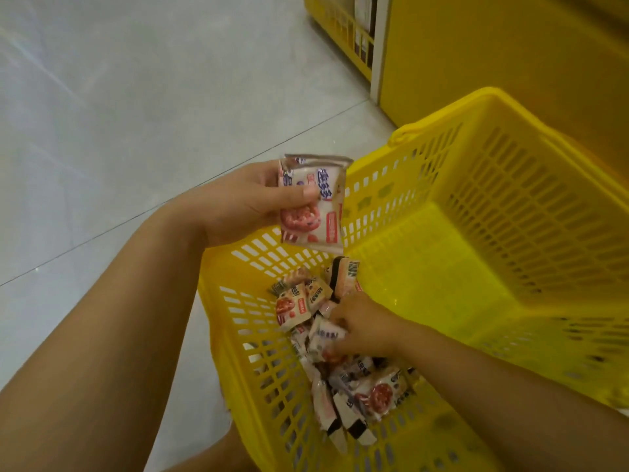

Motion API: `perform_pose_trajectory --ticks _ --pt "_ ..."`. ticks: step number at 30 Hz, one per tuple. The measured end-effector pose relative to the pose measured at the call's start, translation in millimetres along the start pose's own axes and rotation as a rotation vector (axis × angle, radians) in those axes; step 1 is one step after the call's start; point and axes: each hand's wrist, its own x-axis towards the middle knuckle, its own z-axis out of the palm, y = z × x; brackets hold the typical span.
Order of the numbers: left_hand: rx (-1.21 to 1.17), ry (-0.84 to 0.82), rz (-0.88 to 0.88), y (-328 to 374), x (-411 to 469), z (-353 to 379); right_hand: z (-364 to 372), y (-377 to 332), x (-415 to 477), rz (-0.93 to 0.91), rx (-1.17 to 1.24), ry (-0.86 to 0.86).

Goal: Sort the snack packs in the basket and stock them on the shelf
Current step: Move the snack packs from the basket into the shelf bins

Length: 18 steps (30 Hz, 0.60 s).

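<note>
A yellow plastic basket (pixel 493 253) stands on the floor, tilted toward me. Several small white snack packs (pixel 340 379) with red pictures lie piled in its near left corner. My left hand (pixel 245 206) holds a small stack of the same white packs (pixel 311 202) upright above the basket's left rim, thumb pressed across the front pack. My right hand (pixel 360 327) is down in the pile, fingers curled around a white pack (pixel 326 335). The far half of the basket floor is bare.
A yellow shelf unit (pixel 493 63) rises just behind the basket at the upper right, with a slatted yellow rack (pixel 343 25) holding dark items beside it. Pale grey tiled floor (pixel 136 114) spreads to the left. My knee shows at the bottom edge.
</note>
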Motion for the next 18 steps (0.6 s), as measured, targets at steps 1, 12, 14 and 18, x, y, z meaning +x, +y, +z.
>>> perform_pose_trajectory --ticks 1,12,14,18 --pt "-0.039 0.021 0.024 3 0 -3 -5 -1 0 0.056 0.22 0.057" --pt "-0.184 0.274 0.165 -4 10 -16 10 -52 61 0.337 0.863 0.108" --pt "-0.178 0.295 0.171 -5 12 -18 12 -56 66 0.345 0.887 0.127" --pt "-0.18 0.313 0.19 -1 16 -19 10 -52 68 0.419 0.999 0.126"
